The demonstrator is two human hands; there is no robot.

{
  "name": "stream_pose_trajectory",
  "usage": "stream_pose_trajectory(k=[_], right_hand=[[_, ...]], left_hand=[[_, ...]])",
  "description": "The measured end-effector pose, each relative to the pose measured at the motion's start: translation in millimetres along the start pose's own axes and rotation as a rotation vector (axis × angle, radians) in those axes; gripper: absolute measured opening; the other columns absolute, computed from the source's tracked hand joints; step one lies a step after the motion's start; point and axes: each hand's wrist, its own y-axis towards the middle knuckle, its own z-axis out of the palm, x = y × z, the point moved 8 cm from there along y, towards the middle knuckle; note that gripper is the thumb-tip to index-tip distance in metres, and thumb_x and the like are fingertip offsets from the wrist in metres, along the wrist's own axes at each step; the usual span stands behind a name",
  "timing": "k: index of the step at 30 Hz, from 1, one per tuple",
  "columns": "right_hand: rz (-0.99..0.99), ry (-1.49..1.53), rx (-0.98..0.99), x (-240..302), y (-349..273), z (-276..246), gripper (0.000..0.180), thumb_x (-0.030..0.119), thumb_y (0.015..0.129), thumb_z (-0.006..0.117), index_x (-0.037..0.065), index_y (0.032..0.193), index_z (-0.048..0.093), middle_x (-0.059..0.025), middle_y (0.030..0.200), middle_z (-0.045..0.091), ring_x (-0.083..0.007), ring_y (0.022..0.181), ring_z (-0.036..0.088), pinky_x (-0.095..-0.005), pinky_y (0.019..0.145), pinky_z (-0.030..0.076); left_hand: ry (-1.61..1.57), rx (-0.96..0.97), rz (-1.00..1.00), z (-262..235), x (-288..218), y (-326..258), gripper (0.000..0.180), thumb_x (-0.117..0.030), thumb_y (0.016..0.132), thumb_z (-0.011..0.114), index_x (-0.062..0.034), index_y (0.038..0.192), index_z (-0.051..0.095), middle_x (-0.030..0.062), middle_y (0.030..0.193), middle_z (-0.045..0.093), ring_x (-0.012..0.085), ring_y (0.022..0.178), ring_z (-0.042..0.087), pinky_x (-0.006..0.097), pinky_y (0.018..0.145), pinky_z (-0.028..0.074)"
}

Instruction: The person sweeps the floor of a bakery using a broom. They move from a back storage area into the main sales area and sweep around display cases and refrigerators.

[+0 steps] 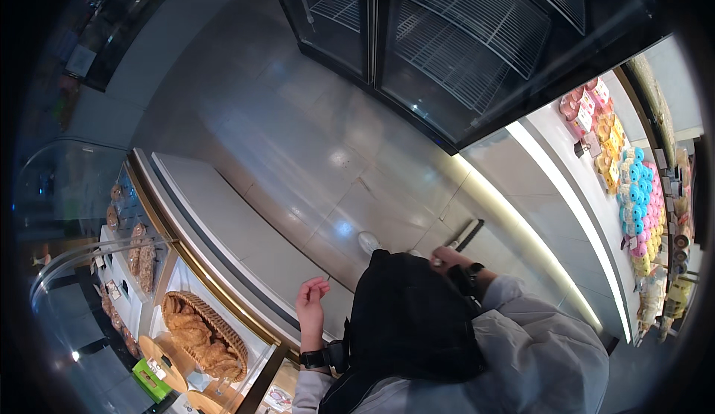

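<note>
Left hand [311, 304]: raised, fingers loosely curled, holding nothing; it hovers beside the white counter [223, 224] edge at 7 o'clock in view.
Right hand [449, 258]: closed narrow around the near end of a dark flat tool [469, 235], which angles out toward 1 o'clock over the floor [313, 138]; what the tool is cannot be told.
Wrists: a dark band on each.
Handling note: in my judgement the tool wants a firm grip near its end and a slow sweep, since the black garment [410, 324] hides much of the reach below.
Left surroundings: a wicker basket of pastries [205, 336] at 8 o'clock, behind a curved glass guard; more baked goods on trays above it.
Right surroundings: a shelf of coloured doughnuts [633, 198] at 3 o'clock, well apart from both hands.
Ahead: a glass-door cooler with bare wire racks [447, 34] at 12 o'clock.
Obstruction: the counter edge crowds the left elbow; the lit shelf base runs close along the right.
</note>
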Motion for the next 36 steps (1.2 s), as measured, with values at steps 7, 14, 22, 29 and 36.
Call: stream_pose_trajectory(k=[7,14,22,29,36], right_hand=[[0.835,1.785,0.144,131.6,138.9,58.0,0.002,0.005,0.079,0.05,0.004,0.08,0.049,-0.0069,0.071,0.052,-0.0185,0.065,0.054,-0.0319,0.054,0.047],[0.898,1.569,0.184,157.5,209.3,36.1,0.005,0.003,0.077,0.051,0.001,0.074,0.048,-0.0067,0.063,0.05,-0.0188,0.052,0.051,-0.0308,0.044,0.041],[0.317,1.109,0.255,98.0,121.4,-44.1,0.024,0.016,0.079,0.052,0.005,0.059,0.048,-0.0025,0.053,0.05,-0.0141,0.049,0.05,-0.0283,0.047,0.039],[1.114,0.988,-0.032,43.3,-84.3,-106.4,0.015,0.011,0.081,0.054,-0.003,0.077,0.055,-0.0049,0.057,0.05,-0.0132,0.046,0.05,-0.0277,0.041,0.041],[1.311,0.77,-0.083,-22.8,-166.3,-59.9,0.013,0.01,0.078,0.052,0.001,0.071,0.057,-0.0067,0.058,0.055,-0.0187,0.043,0.051,-0.0306,0.041,0.039]], left_hand=[[-0.06,-0.105,-0.038,-36.4,8.9,4.9,0.018,-0.007,0.09,0.041,0.002,0.1,0.054,0.0099,0.088,0.06,0.0159,0.081,0.058,0.027,0.079,0.047],[0.031,-0.138,-0.075,-56.6,2.8,19.3,0.018,-0.006,0.09,0.041,0.0012,0.099,0.055,0.009,0.087,0.06,0.0153,0.079,0.058,0.027,0.077,0.047],[0.095,-0.014,0.044,-20.9,-18.7,40.2,0.019,-0.006,0.091,0.039,0.002,0.099,0.055,0.0094,0.087,0.061,0.0147,0.081,0.057,0.027,0.078,0.046],[0.04,0.032,0.101,-13.6,-44.4,76.2,0.02,-0.007,0.091,0.04,0.0009,0.101,0.055,0.0084,0.09,0.061,0.0146,0.083,0.057,0.026,0.079,0.046],[-0.007,0.078,0.144,-10.2,-63.4,100.5,0.019,-0.008,0.091,0.04,0.0009,0.101,0.054,0.0088,0.089,0.06,0.0148,0.082,0.057,0.026,0.077,0.046]])
